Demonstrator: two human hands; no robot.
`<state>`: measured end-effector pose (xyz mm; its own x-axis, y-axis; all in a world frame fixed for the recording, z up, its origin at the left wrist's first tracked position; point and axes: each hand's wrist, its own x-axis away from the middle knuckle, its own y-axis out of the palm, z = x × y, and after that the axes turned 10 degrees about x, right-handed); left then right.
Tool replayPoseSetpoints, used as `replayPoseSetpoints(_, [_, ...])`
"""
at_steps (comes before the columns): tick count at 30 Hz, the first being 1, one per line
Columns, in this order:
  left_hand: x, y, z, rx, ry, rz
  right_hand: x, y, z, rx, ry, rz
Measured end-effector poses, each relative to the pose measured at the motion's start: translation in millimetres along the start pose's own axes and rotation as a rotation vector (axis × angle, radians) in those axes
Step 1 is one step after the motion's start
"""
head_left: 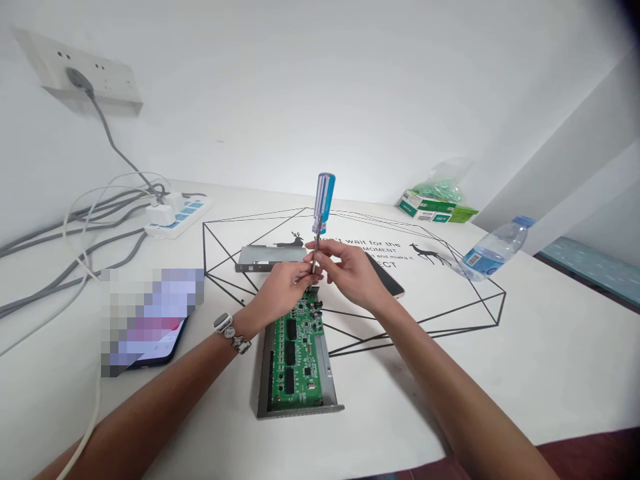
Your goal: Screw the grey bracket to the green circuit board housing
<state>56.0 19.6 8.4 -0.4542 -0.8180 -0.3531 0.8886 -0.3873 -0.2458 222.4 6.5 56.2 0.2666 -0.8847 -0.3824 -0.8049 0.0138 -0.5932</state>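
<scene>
Screwdriver [324, 213] stands nearly upright, blue handle up, its shaft pinched between the fingertips of my left hand [283, 290] and right hand [350, 275], just above the green circuit board [295, 353] in its metal case [325, 373].

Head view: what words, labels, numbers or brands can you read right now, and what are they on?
Tabletop print: "wait for the", "MOMENT", "and make it", "ECT"; the rest is hidden or too small.
Water bottle label: too small to read.
Green box: too blurred to read.
Circuit board: too small to read.
Screwdriver handle: no text seen.
</scene>
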Motion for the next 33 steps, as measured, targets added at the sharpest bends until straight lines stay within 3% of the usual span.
replayPoseSetpoints(2, [-0.1, -0.7, 1.1, -0.017, 0.002, -0.025, 0.0, -0.3, 0.9, -0.001, 0.022, 0.021])
replayPoseSetpoints(5, [0.0, 1.6, 2.3, -0.015, -0.006, 0.065, -0.6, 6.8, 2.6, 0.011, 0.033, 0.153])
replayPoseSetpoints(8, [0.7, 4.1, 2.8, 0.025, -0.009, 0.105, -2.6, 11.2, -0.2, -0.003, 0.041, 0.194])
replayPoseSetpoints(11, [1.8, 3.2, 3.6, 0.05, -0.007, 0.056, -9.0, -2.1, -10.8, -0.046, -0.001, 0.098])
replayPoseSetpoints(16, [3.1, 0.1, 4.2, 0.024, -0.036, 0.01, -26.4, -36.6, -26.6, -0.122, -0.079, -0.216])
replayPoseSetpoints(18, [3.0, -0.2, 4.6, -0.009, -0.046, -0.01, -29.7, -35.9, -25.3, -0.098, -0.059, -0.135])
replayPoseSetpoints(21, [2.6, -0.1, 6.5, -0.024, -0.044, -0.045, -28.1, -22.9, -21.0, -0.018, -0.007, 0.175])
replayPoseSetpoints(23, [2.5, -0.3, 8.3, -0.017, -0.049, -0.057, -25.4, -18.3, -21.4, 0.066, 0.0, 0.263])
replayPoseSetpoints(25, [2.5, -1.1, 9.3, -0.021, -0.065, -0.056, -23.8, -22.7, -24.5, 0.09, -0.027, 0.137])
replayPoseSetpoints(27, [2.4, -2.4, 9.2, -0.04, -0.074, -0.067, -23.9, -33.0, -28.0, 0.066, -0.065, -0.086])
replayPoseSetpoints(29, [2.3, -3.7, 8.4, -0.057, -0.071, -0.081, -24.8, -42.3, -29.8, 0.101, -0.092, -0.18])
replayPoseSetpoints(33, [2.3, -4.8, 7.3, -0.08, -0.061, -0.063, -24.9, -40.1, -26.8, 0.361, -0.108, 0.05])
